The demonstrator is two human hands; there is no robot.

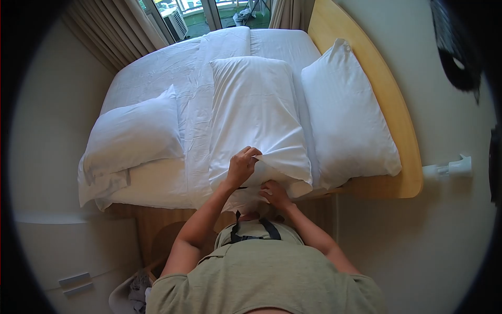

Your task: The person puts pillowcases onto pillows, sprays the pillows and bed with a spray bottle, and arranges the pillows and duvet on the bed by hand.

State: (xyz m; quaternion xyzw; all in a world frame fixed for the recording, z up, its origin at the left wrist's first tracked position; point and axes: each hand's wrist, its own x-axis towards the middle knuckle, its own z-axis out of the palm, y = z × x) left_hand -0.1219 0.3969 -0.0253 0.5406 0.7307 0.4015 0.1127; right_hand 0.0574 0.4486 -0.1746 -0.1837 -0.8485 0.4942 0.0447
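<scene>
A white pillow in a pillowcase (256,104) lies lengthwise across the middle of the bed, its open end toward me. My left hand (243,166) is closed, pinching the upper edge of the pillowcase opening and lifting it into a fold. Lower down and to the right, my right hand (275,194) has its fingers bent against the lower edge of the same opening, apparently gripping the cloth; its fingertips are partly hidden. Between the hands, part of the pillow's inside end shows beneath the raised cloth.
One white pillow (348,115) leans by the wooden headboard (389,99) on the right. Another pillow (133,136) rests at the left on the white bed sheet (157,191). Curtains (112,31) and a glass door stand behind the bed. A wall fixture (460,166) sticks out at right.
</scene>
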